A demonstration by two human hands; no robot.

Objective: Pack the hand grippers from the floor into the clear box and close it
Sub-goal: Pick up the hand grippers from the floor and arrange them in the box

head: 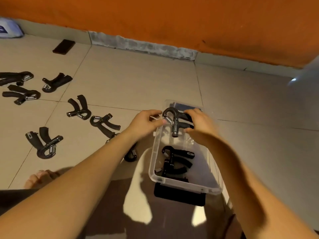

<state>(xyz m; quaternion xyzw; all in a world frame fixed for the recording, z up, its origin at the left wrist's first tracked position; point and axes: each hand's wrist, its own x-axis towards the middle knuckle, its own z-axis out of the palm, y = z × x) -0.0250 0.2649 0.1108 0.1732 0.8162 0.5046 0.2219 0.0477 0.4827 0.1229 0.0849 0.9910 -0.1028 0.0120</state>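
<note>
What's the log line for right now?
step: packing | left hand + right hand: hold hand gripper over clear box | packed grippers: inside | floor grippers: several waiting | box: open

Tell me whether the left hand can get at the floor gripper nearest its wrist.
Probably yes: the floor gripper lies uncovered beside the left hand. But that hand must first release the held gripper it pinches along with the right hand.

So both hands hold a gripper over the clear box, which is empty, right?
Not empty: the head view shows hand grippers lying inside the clear box. The left hand and right hand do hold a gripper over it.
</note>
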